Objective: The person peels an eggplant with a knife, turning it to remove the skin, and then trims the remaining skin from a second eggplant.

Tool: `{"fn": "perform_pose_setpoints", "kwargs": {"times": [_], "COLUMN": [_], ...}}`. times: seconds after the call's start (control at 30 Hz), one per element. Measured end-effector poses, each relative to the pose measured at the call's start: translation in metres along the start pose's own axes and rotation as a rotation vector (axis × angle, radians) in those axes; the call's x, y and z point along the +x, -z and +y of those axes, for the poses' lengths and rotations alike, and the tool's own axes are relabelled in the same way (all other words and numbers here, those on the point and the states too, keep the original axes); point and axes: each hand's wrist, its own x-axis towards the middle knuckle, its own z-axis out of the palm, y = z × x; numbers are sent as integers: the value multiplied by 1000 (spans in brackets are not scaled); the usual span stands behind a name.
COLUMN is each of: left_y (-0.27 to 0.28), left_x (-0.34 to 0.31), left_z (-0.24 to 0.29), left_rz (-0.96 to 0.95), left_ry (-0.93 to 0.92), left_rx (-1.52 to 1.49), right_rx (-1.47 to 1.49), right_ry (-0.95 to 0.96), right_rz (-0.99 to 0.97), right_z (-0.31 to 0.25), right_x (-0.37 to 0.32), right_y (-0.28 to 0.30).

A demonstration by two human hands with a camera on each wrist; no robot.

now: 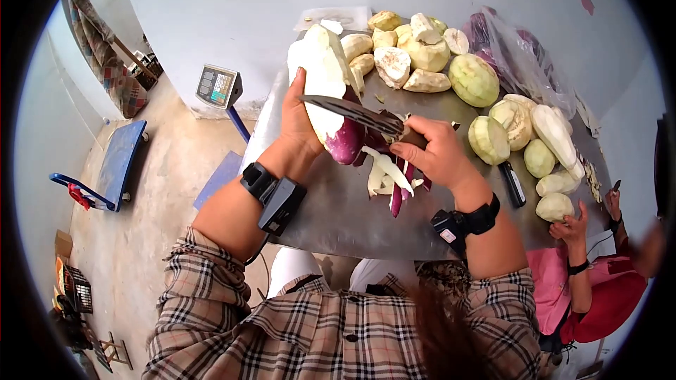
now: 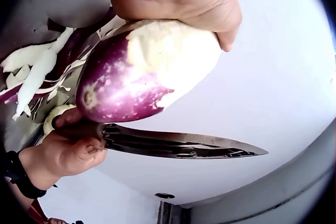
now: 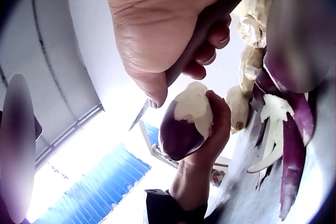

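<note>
My left hand (image 1: 299, 127) grips a large, partly peeled eggplant (image 1: 320, 77) held up over the table. White flesh covers most of it; purple skin remains toward the near end, as the left wrist view shows. In my right hand (image 1: 441, 155) is a knife (image 2: 184, 144), its dark handle wrapped by the fingers. The blade points left, passing in front of the eggplant in the head view and along its purple end in the left wrist view. Below the knife, purple and white peelings (image 1: 386, 169) lie in a pile.
Several peeled vegetables (image 1: 426, 53) crowd the back of the metal table (image 1: 338, 218), and more (image 1: 517, 123) lie at right. A black-handled tool (image 1: 514, 184) rests beside them. Another person's hand (image 1: 572, 229) touches a peeled piece at the right edge. A scale display (image 1: 217, 86) stands left.
</note>
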Motion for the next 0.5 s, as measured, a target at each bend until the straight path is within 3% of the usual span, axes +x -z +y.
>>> {"fn": "perform_pose_setpoints", "kwargs": {"times": [0.4,0.5], "left_y": [0,5], "left_x": [-2,1], "left_z": [-5,-5], "left_rz": [4,1], "left_ry": [30,33], "left_rx": [-62,-20], "right_rx": [-134,70], "right_ry": [128,-70], "right_rz": [-67,-85], "right_z": [-7,-17], "right_x": [-3,-4], "right_y": [-10,-7]}}
